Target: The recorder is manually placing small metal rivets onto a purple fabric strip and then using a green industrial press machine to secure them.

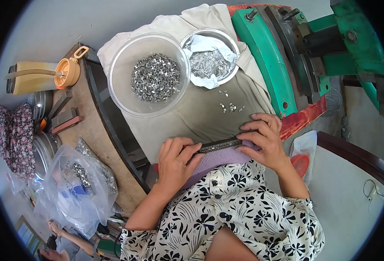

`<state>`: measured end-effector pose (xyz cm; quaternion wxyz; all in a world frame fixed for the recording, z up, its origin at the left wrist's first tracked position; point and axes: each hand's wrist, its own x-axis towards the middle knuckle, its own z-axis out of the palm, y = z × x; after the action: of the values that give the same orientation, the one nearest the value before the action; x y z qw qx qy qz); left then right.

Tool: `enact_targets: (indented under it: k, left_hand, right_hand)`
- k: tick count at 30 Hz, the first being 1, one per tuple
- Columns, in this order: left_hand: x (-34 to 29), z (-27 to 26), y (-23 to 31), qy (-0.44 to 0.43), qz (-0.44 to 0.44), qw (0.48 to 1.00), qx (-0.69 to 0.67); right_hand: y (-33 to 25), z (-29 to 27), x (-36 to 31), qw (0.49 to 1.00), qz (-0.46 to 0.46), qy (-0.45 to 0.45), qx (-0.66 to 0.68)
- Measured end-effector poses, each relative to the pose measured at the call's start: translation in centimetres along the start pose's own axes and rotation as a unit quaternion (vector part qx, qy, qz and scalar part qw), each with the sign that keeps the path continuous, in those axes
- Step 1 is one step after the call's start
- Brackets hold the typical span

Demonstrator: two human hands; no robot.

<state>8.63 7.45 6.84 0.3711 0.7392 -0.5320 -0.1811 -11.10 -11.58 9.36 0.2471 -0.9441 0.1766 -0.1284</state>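
While both hands press flat, left hand [176, 157], right hand [263, 138], dark strip [221, 144] pinned between them, fingers extended.

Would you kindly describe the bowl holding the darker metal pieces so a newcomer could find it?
Start at the green machine, then look left across the cloth. Two bowls sit side by side; it is the larger clear plastic bowl, unlike the smaller metal bowl lined with white paper.

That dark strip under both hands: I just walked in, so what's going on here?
A seated person presses the left hand and right hand on a dark strip lying on purple cloth. Beyond sit a clear bowl and a metal dish of small metal pieces.
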Motion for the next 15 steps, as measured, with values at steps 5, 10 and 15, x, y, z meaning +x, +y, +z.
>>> enact_targets:
  k: [5,10,15]
  left_hand:
    - [0.1,-0.1,0.2,-0.002,-0.003,1.000,0.004]
    - [0.0,0.1,0.2,0.001,-0.001,1.000,0.011]
    - [0.0,0.0,0.5,0.000,-0.004,1.000,0.020]
  right_hand:
    - [-1.6,0.4,0.9,0.999,-0.008,0.011,0.045]
    - [-3.1,1.9,2.3,0.998,-0.011,0.015,0.058]
    - [-3.5,2.7,2.9,0.999,0.007,0.013,0.041]
